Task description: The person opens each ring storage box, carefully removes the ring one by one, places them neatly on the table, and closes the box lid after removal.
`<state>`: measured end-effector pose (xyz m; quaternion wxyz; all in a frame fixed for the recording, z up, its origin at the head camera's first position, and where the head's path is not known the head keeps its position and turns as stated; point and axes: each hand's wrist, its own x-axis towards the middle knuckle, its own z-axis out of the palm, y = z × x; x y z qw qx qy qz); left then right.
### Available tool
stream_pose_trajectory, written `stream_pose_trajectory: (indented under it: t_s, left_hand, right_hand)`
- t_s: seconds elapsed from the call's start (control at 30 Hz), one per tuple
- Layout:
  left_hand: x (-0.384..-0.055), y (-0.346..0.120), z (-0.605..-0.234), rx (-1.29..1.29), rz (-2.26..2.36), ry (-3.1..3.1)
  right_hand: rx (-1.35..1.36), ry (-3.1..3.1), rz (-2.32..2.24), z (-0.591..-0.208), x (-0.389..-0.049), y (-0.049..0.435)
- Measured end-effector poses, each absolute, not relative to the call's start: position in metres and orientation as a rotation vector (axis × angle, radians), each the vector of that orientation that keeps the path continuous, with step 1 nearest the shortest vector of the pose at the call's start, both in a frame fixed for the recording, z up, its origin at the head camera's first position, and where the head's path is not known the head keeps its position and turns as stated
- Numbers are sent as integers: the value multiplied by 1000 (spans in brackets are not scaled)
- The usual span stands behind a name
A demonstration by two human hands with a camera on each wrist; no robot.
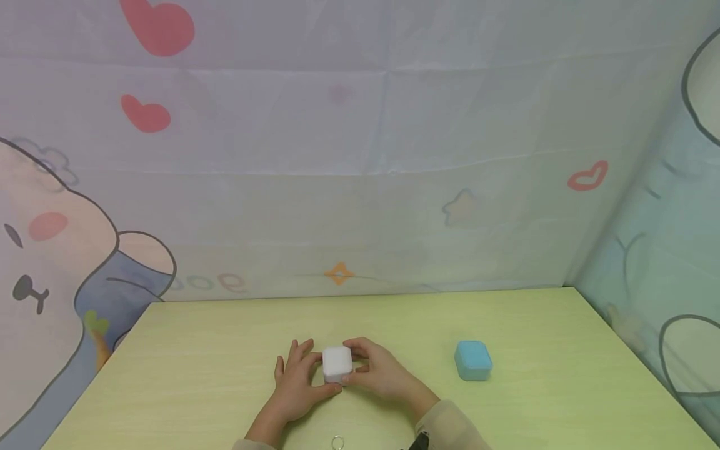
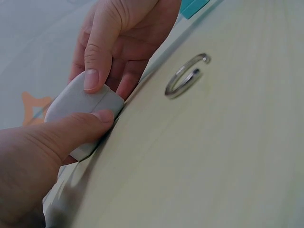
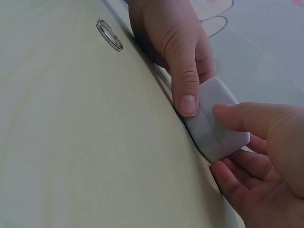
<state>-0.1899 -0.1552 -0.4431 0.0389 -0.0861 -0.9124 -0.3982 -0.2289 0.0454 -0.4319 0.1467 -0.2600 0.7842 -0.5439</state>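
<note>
A small white box [image 1: 337, 361] with rounded corners sits on the table between both hands, a thin seam running round its side. My left hand [image 1: 298, 386] holds it from the left, thumb on the near face and index finger at the side. From the right, my right hand [image 1: 384, 373] pinches it, with the thumb [image 3: 237, 115] on the near face near the seam. Both thumbs press on the white box [image 2: 78, 102] in the left wrist view. Nearer to the body lies a silver ring [image 2: 179, 73] with a gap in its band.
A light blue box [image 1: 473, 360] of similar shape stands to the right on the pale yellow table [image 1: 197, 356]. Behind the table hangs a printed cloth [image 1: 281, 125] with hearts and a cartoon animal, and it continues along the right side.
</note>
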Motion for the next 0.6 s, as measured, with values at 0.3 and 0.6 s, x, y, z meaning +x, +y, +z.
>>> stream_pose_trajectory:
  t_s: [0.3, 0.6]
  left_hand:
    - [-190, -155, -443, -264, -1211, -2799]
    - [-190, -155, -442, -266, -1244, -2795]
  right_hand:
    - [-744, 2250, -1566, -431, -229, 46]
    - [-742, 2241, -1584, -429, -228, 46]
